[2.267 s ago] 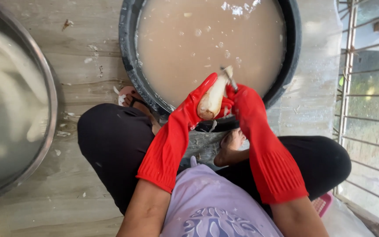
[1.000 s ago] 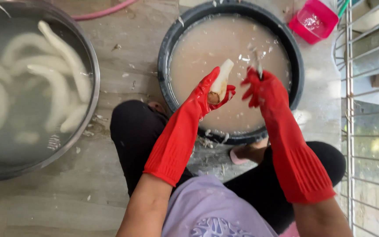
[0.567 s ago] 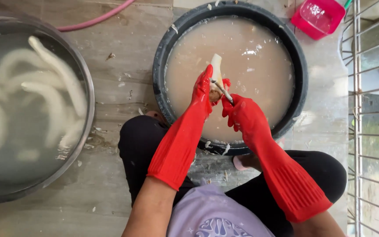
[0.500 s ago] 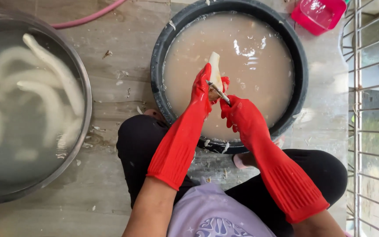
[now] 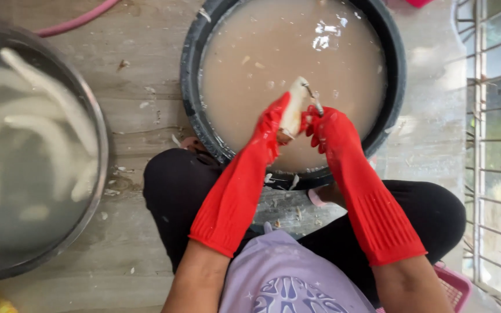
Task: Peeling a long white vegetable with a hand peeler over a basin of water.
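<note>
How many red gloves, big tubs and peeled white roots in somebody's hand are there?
Red gloves: 2, on the left hand and the right hand
Big tubs: 2, the black tub and the metal basin
White root in hand: 1
Total: 5

Floor (image 5: 140, 133): worn pale boards under us. We list on it: black tub (image 5: 195, 110) of murky water, metal basin (image 5: 97, 145) at left, pink hose (image 5: 76, 22), scattered peel scraps (image 5: 146, 105).
</note>
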